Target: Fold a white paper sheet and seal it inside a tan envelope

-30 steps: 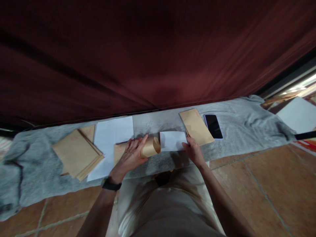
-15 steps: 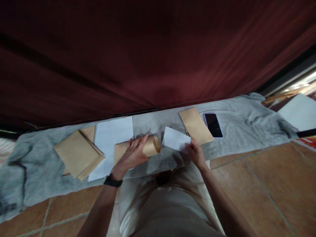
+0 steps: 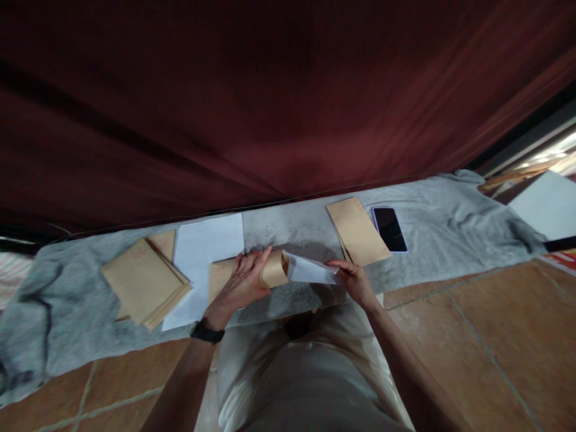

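My left hand (image 3: 245, 279) grips a brown paper envelope (image 3: 273, 270) across its middle, with the mouth bulging towards the right. In my right hand (image 3: 353, 279) is the right end of a folded white sheet of paper (image 3: 310, 269). The sheet's left end is at the envelope's mouth; how far it reaches inside is hidden. Beneath the envelope, part of a flat stack of white paper (image 3: 209, 237) shows on the grey cloth.
Several brown envelopes (image 3: 141, 279) lie piled on the left of the grey cloth (image 3: 450, 222). More envelopes (image 3: 357, 231) and a phone (image 3: 389, 229) lie to the right. A dark red curtain (image 3: 288, 108) hangs behind; tiled floor (image 3: 486, 336) borders the front.
My right hand has brought the folded white sheet left to the envelope's mouth and tilted it. The left hand stays on the envelope.
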A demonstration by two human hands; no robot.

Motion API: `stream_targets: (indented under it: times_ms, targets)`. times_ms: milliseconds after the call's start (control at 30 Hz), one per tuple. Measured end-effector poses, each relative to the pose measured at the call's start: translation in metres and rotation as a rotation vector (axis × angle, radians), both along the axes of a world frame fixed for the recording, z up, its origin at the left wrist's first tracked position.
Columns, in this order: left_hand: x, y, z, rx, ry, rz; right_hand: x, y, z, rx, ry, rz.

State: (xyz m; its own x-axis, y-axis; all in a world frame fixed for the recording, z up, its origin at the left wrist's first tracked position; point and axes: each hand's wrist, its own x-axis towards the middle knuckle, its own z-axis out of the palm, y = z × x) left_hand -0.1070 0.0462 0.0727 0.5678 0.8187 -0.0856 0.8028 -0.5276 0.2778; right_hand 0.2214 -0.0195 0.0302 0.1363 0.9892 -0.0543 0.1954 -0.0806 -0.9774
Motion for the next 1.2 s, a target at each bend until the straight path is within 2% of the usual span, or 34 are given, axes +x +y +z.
stream_targets:
  times_ms: [300,533,800,967,1100,1200]
  targets:
    - [0.001,-0.001,0.003,0.050,0.011,-0.048,0.003,0.006,0.010,-0.020,-0.083,0.165]
    - [0.012,-0.001,0.005,0.048,0.002,-0.051,-0.010,0.008,0.014,-0.023,-0.136,0.095]
    - [0.024,0.000,0.006,0.057,0.001,-0.093,-0.020,0.006,0.021,-0.071,-0.144,0.090]
    - [0.033,0.000,0.004,0.071,-0.021,-0.108,-0.035,0.006,0.022,-0.016,-0.155,0.061]
    - [0.042,0.001,0.010,0.081,-0.044,-0.138,-0.049,0.006,0.021,0.069,-0.152,0.030]
    - [0.049,0.001,0.014,0.089,-0.045,-0.165,-0.055,0.006,0.021,0.068,-0.123,0.010]
